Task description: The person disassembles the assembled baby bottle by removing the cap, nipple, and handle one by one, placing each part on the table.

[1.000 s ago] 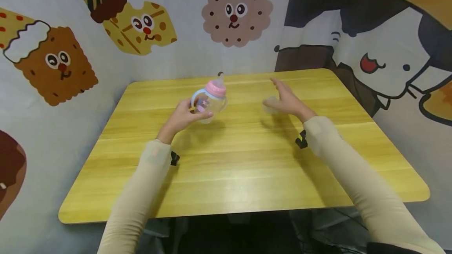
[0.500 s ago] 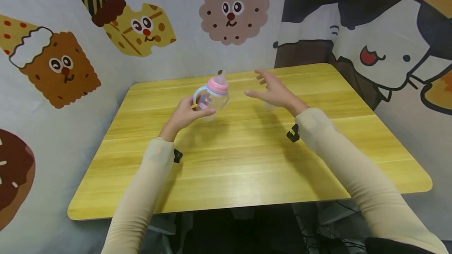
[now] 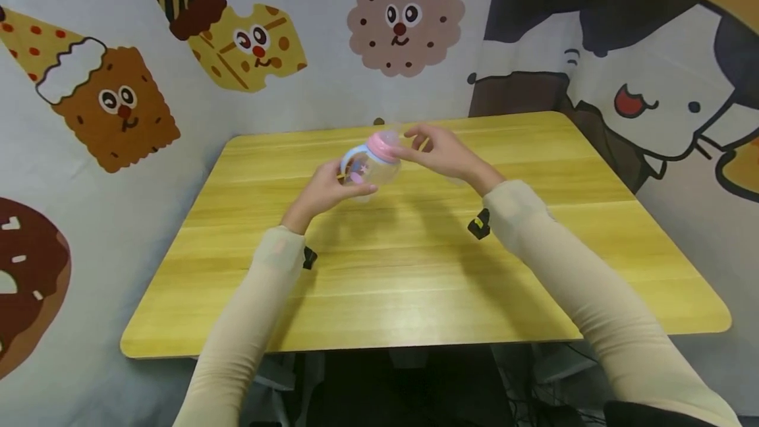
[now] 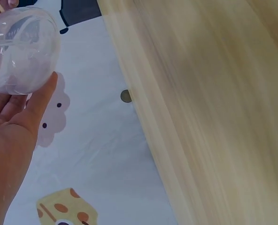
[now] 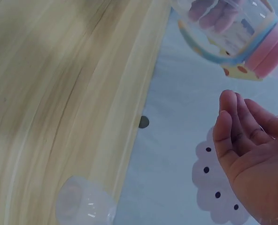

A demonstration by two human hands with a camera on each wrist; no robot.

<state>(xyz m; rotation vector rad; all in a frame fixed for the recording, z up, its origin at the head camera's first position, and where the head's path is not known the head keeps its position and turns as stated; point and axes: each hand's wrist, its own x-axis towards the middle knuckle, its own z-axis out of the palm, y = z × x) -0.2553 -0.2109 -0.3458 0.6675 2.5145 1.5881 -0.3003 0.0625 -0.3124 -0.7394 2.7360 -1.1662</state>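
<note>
My left hand (image 3: 323,193) holds a clear baby bottle (image 3: 378,171) above the table, tilted to the right. The bottle has a pink collar (image 3: 383,145), a pale nipple and blue-topped side handles. In the left wrist view, the thumb and fingers lie around the bottle's clear base (image 4: 31,56). My right hand (image 3: 445,152) is beside the pink collar, its fingers loosely bent. The right wrist view shows a gap between these fingertips (image 5: 228,97) and the bottle, with nothing between thumb and fingers. A translucent domed cap (image 5: 85,202) stands on the table, mostly hidden behind the right hand in the head view.
The yellow wood-grain table (image 3: 367,302) has rounded corners. Its back edge meets a white curtain (image 3: 326,97) printed with cartoon biscuits, cheese and a cow-like animal. Dark floor and cables lie below the front edge.
The right hand has moved left, away from the cap, to the bottle's top, and its fingers have bent inward. The left hand still holds the bottle, shifted slightly right in view.
</note>
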